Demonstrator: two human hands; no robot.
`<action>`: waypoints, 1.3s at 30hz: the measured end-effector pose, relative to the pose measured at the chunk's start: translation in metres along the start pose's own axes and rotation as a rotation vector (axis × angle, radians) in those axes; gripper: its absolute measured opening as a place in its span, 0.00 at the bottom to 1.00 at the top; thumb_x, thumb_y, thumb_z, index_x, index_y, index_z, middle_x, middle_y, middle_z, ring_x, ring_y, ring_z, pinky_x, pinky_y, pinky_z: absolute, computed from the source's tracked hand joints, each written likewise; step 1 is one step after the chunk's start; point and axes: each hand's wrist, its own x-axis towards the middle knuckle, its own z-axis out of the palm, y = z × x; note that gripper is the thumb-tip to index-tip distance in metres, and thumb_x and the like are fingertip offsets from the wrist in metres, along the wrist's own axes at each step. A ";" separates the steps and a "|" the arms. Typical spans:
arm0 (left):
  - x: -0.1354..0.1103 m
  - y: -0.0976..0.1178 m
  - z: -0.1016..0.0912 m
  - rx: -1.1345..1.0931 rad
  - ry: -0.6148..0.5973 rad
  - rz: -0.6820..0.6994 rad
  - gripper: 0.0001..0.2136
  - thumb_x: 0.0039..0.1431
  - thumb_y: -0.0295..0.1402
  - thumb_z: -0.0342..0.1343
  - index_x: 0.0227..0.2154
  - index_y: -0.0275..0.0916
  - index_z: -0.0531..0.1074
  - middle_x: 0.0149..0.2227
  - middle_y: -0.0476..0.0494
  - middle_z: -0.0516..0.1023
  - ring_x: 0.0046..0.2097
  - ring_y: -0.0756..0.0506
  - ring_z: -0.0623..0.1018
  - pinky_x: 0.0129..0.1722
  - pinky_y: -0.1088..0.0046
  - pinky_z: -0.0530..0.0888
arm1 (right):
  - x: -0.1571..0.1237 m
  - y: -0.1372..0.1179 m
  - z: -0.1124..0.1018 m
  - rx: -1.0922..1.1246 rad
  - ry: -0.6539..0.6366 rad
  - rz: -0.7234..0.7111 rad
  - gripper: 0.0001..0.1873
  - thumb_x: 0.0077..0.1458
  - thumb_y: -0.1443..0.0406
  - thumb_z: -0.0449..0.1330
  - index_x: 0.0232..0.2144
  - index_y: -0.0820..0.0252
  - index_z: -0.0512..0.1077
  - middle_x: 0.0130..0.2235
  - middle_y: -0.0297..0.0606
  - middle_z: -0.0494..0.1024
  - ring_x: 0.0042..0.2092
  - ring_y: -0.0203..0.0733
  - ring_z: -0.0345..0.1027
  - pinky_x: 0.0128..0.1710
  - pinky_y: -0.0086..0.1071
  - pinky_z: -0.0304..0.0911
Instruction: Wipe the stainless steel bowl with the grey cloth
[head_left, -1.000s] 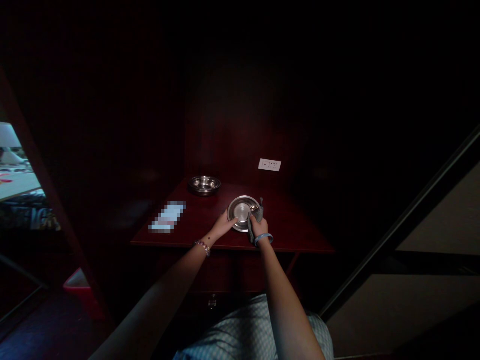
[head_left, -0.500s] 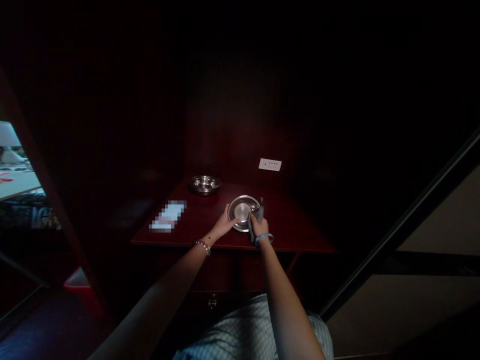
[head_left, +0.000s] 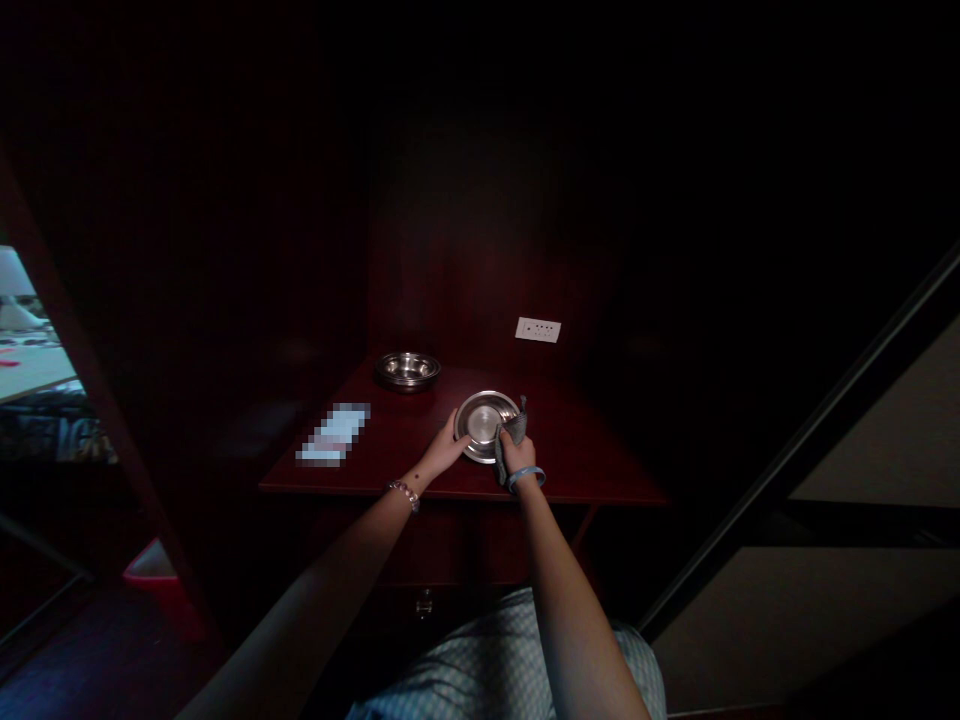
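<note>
A round, shiny metal bowl (head_left: 482, 424) is held tilted toward me, above the front part of a dark red wooden desk (head_left: 600, 465). My left hand (head_left: 448, 447) grips its left rim, the thumb lying over the inner side. At the right rim, my right hand (head_left: 517, 455) is closed on a grey cloth (head_left: 513, 432), which is folded over the bowl's edge. The fingers behind the bowl are hidden. Farther back on the left stand metal bowls (head_left: 407, 372) that look stacked.
A pixelated pale flat item (head_left: 334, 435) lies at the desk's left. On the back panel sits a white socket plate (head_left: 538, 330). Dark side panels enclose the desk. A red bin (head_left: 154, 575) stands on the floor at lower left, and a drawer handle (head_left: 424, 604) shows below.
Almost nothing differs. The whole view has shifted very slightly, and both hands keep their places on the bowl and the cloth.
</note>
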 end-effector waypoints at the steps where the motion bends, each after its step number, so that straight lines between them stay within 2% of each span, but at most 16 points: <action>1: 0.000 0.000 0.000 -0.013 0.012 0.009 0.26 0.49 0.23 0.52 0.53 0.35 0.59 0.53 0.38 0.69 0.56 0.42 0.68 0.59 0.61 0.59 | 0.000 -0.001 0.000 -0.007 0.001 -0.002 0.17 0.49 0.56 0.56 0.32 0.64 0.76 0.34 0.46 0.80 0.38 0.46 0.74 0.35 0.29 0.64; 12: 0.006 -0.006 0.001 -0.166 0.079 -0.015 0.24 0.47 0.22 0.51 0.50 0.34 0.65 0.52 0.39 0.72 0.55 0.42 0.69 0.58 0.62 0.61 | 0.001 0.001 0.000 -0.025 0.000 0.000 0.17 0.48 0.56 0.57 0.30 0.64 0.76 0.32 0.45 0.80 0.37 0.47 0.74 0.34 0.30 0.64; 21: 0.006 0.003 0.000 -0.150 0.089 -0.035 0.20 0.48 0.23 0.50 0.47 0.34 0.69 0.48 0.40 0.75 0.53 0.42 0.71 0.57 0.62 0.62 | 0.002 0.004 0.002 -0.012 -0.013 -0.016 0.17 0.47 0.55 0.58 0.30 0.64 0.76 0.33 0.46 0.80 0.37 0.47 0.74 0.34 0.30 0.65; 26: 0.005 0.002 0.000 -0.149 0.082 -0.040 0.19 0.49 0.23 0.49 0.46 0.34 0.69 0.47 0.40 0.76 0.52 0.42 0.72 0.57 0.61 0.63 | 0.002 0.005 0.002 -0.037 -0.010 -0.009 0.18 0.47 0.55 0.58 0.29 0.64 0.76 0.32 0.47 0.80 0.37 0.48 0.74 0.32 0.30 0.64; 32: 0.004 -0.004 0.003 -0.129 0.045 -0.012 0.21 0.51 0.26 0.51 0.50 0.35 0.65 0.51 0.40 0.72 0.54 0.43 0.69 0.59 0.62 0.60 | 0.001 0.003 0.000 -0.003 0.008 -0.014 0.18 0.47 0.55 0.58 0.29 0.64 0.76 0.32 0.46 0.80 0.37 0.47 0.74 0.32 0.29 0.64; 36: 0.002 -0.003 0.002 -0.092 0.004 0.047 0.27 0.49 0.28 0.55 0.54 0.35 0.58 0.54 0.37 0.68 0.56 0.43 0.67 0.60 0.62 0.58 | 0.002 0.002 0.000 -0.012 0.007 0.002 0.18 0.47 0.55 0.57 0.31 0.64 0.76 0.33 0.46 0.80 0.38 0.46 0.74 0.34 0.29 0.64; 39: 0.001 -0.001 0.001 -0.050 -0.014 0.062 0.30 0.49 0.29 0.56 0.56 0.35 0.53 0.53 0.37 0.69 0.55 0.43 0.68 0.59 0.61 0.60 | 0.003 0.003 0.001 0.012 -0.001 0.000 0.18 0.48 0.55 0.57 0.32 0.64 0.76 0.35 0.46 0.80 0.39 0.46 0.74 0.35 0.29 0.65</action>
